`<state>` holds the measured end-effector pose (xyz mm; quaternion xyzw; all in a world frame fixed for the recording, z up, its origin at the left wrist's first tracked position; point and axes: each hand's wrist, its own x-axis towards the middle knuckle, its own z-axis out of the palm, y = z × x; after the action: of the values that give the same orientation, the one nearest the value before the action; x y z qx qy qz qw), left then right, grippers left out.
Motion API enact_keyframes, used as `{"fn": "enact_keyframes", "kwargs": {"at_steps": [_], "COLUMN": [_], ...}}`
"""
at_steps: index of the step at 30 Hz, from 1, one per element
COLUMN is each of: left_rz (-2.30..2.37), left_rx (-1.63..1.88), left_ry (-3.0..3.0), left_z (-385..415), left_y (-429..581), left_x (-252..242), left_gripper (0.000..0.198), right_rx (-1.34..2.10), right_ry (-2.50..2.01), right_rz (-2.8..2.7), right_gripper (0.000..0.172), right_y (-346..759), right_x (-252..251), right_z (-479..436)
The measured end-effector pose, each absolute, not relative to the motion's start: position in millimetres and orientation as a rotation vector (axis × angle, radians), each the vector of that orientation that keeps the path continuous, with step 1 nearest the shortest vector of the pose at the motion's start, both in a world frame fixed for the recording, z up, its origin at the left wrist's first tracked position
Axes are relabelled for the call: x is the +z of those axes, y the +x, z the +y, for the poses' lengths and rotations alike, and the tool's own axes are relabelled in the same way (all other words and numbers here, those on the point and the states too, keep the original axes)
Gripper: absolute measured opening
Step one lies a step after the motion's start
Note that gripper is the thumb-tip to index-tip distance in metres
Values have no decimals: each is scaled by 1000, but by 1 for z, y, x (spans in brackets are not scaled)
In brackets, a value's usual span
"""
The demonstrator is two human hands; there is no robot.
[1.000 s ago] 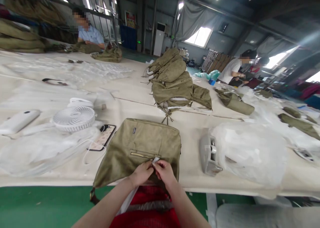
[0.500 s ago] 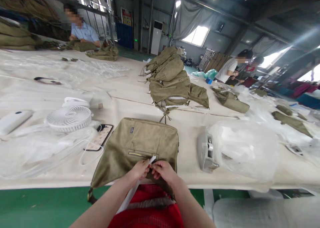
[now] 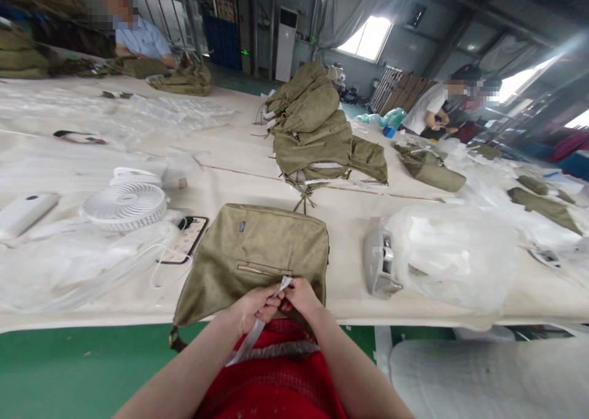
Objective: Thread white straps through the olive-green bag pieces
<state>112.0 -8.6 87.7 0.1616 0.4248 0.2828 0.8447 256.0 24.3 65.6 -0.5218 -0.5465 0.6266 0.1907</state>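
Observation:
An olive canvas bag (image 3: 262, 241) lies flat on the table in front of me, with a small dark label and a zipped pocket on its upper side. Over its near edge, my left hand (image 3: 260, 302) is closed around a white strip (image 3: 251, 339) that trails down toward my red apron. My right hand (image 3: 298, 296) pinches close beside it, by the strip's upper end; its fingertips are partly hidden. A strap end with a metal buckle (image 3: 175, 339) hangs off the bag's lower left corner.
A white fan (image 3: 124, 205) and a phone (image 3: 186, 241) with a cable lie left. To the right stands a grey tape dispenser (image 3: 381, 262) beside clear plastic wrapping (image 3: 455, 253). Stacked olive bags (image 3: 313, 130) lie ahead. Two co-workers, one in blue (image 3: 145, 38), one in white (image 3: 426, 109), work farther off.
My view has tilted down slightly. Both hands stay together at the bag's near edge, and my left hand has shifted its hold a little along the white strip.

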Motion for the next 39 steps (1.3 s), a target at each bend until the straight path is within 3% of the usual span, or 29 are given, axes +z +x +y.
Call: {"fn": "enact_keyframes", "kwargs": {"at_steps": [5, 10, 16, 19, 23, 32, 39], "left_rz": [1268, 1799, 1822, 1825, 1789, 1787, 1285], "left_rx": [683, 447, 48, -12, -19, 218, 733], "left_ry": [756, 1652, 2087, 2152, 2159, 1790, 759], "left_z": [-13, -17, -26, -27, -29, -27, -19], "left_y": [124, 124, 125, 127, 130, 127, 116], "left_x": [90, 96, 106, 108, 105, 88, 86], "left_gripper": [48, 33, 29, 31, 34, 29, 25], "right_rx": [1724, 1831, 1829, 1796, 1733, 1616, 1538], "right_ry": [-1513, -1510, -1568, -1605, -1508, -1461, -1406], "right_rz": [-1568, -1438, -1287, -1342, -1283, -1211, -1333], "right_gripper": [24, 28, 57, 52, 39, 39, 36], "right_y": [255, 271, 270, 261, 257, 255, 249], "right_x": [71, 87, 106, 110, 104, 75, 69], "right_z": [26, 16, 6, 4, 3, -11, -12]}}
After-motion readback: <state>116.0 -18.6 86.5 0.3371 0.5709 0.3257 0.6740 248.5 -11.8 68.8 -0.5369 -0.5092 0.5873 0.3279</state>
